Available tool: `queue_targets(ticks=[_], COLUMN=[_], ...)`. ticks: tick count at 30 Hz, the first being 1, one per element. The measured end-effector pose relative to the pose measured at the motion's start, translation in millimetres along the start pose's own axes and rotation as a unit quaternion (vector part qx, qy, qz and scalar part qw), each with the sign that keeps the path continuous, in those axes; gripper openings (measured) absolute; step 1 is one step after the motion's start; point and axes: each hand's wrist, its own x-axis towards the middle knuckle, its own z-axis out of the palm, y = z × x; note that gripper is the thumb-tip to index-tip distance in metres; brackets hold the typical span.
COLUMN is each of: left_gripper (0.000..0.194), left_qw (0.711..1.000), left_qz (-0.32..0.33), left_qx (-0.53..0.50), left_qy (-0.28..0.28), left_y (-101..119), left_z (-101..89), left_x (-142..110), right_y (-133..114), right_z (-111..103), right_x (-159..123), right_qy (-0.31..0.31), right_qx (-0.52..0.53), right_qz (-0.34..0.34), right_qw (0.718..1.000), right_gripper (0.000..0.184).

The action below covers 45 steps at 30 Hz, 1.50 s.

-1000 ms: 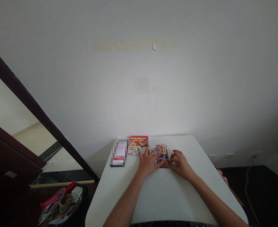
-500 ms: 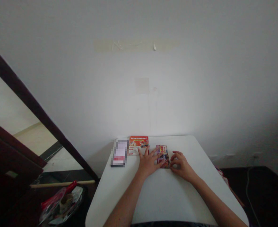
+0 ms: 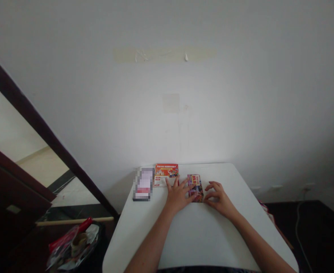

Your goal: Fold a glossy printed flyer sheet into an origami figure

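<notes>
Head camera view, pointed down over the person's arms: a small purple leaflet (image 3: pixel 199 189) lies flat on the white table (image 3: pixel 206 237), between the two hands and toward the far half of the tabletop. From where I stand, its long side runs away from the person, toward the wall (image 3: pixel 226 125), with the near end angled slightly to the right. The left hand (image 3: pixel 178 195) is the closer of the two, since it is actually on the leaflet: it is spread wide, palm down and unclenched, with some fingers and the thumb reaching across the leaflet's left side, holding it down rather than gripping it, as far as I can judge. For that hand, the leaflet is off to the right. The right hand (image 3: pixel 216 198) comes in from the other side, so for it the leaflet is just to the left. Its fingers are loosely curled, and the thumb and forefinger tips come close together right by the leaflet's near right corner; whether they pinch the edge or only sit beside it, I can't tell. Past the left hand's outer fingers is an orange-and-white card (image 3: pixel 166 171) by the table's far edge, partly covered by that hand. Left of the card is a phone (image 3: pixel 144 182), its screen blurred.
</notes>
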Motion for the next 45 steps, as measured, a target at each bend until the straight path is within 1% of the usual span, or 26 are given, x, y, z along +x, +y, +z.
queue_targets(ticks=[3, 7, 13, 18, 25, 32, 45], left_gripper=[0.045, 0.044, 0.046, 0.044, 0.045, 0.046, 0.046], left_qw=[1.0, 1.0, 1.0, 1.0, 1.0, 1.0, 1.0], left_qz=[0.0, -0.003, 0.003, 0.003, 0.002, 0.0, -0.004], left_qx=[0.013, 0.0, -0.017, -0.016, -0.01, -0.012, -0.001], left_qy=[-0.003, -0.006, -0.012, -0.013, -0.017, -0.017, -0.028], left_y=[0, 1, 1, 1, 0, 0, 0], left_z=[-0.2, -1.1, -4.3, -5.4, -2.0, -1.5, -4.1], left_x=[0, 0, 0, 0, 0, 1, 2], right_y=[3, 2, 3, 4, 11, 22, 22], right_z=[4, 8, 12, 12, 9, 11, 16], right_x=[0, 0, 2, 10, 35, 58, 80], right_qy=[0.026, 0.027, 0.04, 0.041, 0.044, 0.068, 0.116], right_qx=[-0.014, -0.053, -0.097, -0.123, -0.15, -0.153, -0.181], right_qz=[-0.007, -0.026, -0.032, -0.032, -0.015, 0.021, 0.075], right_qw=[1.0, 0.998, 0.994, 0.991, 0.988, 0.986, 0.974], right_gripper=[0.006, 0.007, 0.008, 0.009, 0.011, 0.012, 0.014])
